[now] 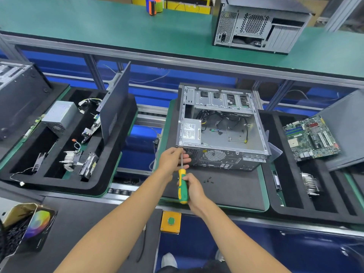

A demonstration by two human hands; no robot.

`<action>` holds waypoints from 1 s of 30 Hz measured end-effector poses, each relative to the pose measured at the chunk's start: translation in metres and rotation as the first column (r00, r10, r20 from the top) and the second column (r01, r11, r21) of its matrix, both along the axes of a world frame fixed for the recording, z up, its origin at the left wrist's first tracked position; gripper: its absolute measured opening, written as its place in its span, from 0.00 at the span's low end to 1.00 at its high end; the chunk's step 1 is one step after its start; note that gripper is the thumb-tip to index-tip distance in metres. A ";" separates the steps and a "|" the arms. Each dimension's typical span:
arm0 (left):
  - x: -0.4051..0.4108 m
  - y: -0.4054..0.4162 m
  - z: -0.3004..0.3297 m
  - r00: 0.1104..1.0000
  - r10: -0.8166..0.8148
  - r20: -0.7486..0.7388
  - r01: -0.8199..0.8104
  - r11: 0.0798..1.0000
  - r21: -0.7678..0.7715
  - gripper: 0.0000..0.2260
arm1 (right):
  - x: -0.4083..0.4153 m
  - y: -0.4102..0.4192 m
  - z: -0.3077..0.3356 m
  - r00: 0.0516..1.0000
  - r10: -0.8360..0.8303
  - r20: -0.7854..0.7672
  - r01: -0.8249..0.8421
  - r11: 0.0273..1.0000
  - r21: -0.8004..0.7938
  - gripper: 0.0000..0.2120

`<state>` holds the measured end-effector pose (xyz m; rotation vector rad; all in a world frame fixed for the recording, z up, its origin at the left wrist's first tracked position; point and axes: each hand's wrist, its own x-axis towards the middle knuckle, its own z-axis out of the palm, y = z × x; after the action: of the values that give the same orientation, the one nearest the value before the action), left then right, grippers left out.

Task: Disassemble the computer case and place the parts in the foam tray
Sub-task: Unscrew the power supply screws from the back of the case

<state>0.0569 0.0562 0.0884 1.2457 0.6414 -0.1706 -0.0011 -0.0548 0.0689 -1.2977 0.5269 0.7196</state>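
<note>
An open computer case (222, 127) lies on its side on a black mat, with loose cables and a silver power supply (190, 133) inside. My right hand (194, 189) grips the green-and-yellow handle of a screwdriver (182, 186). Its shaft points up to the case's near left rear corner. My left hand (173, 159) pinches the shaft just below the tip. Several small black screws (208, 180) lie on the mat in front of the case. The foam tray (291, 164) to the right holds a motherboard (312, 137), a heatsink (311, 183) and a side panel (346, 131).
Another foam tray (59, 146) at left holds a power supply, heatsink, drive, small boards and an upright side panel (116, 105). A second computer case (258, 26) stands on the green shelf behind. A yellow box with a green button (171, 221) sits at the bench's front edge.
</note>
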 end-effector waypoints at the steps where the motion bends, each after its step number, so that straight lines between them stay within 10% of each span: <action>1: 0.000 0.001 -0.001 1.000 0.000 -0.013 0.000 1.000 0.005 0.09 | -0.002 -0.001 -0.001 1.000 0.002 -0.003 -0.002 1.000 -0.001 0.10; 14: -0.023 0.022 -0.047 0.991 -0.046 -0.125 0.076 0.966 0.247 0.07 | -0.015 -0.019 -0.019 0.994 0.072 -0.079 -0.080 0.992 -0.100 0.11; 22: -0.034 0.012 -0.063 0.810 -0.432 -0.397 0.550 0.325 0.769 0.09 | -0.020 -0.029 -0.027 0.991 0.027 -0.130 -0.045 0.989 -0.140 0.11; 30: -0.037 0.009 -0.072 0.815 -0.447 -0.368 0.525 0.301 0.796 0.09 | -0.023 -0.036 -0.035 0.988 0.008 -0.154 -0.033 0.986 -0.164 0.13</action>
<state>0.0199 0.0648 0.0163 2.4950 0.3575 -0.4398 -0.0243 -0.0910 0.0338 -1.4111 0.7104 0.8103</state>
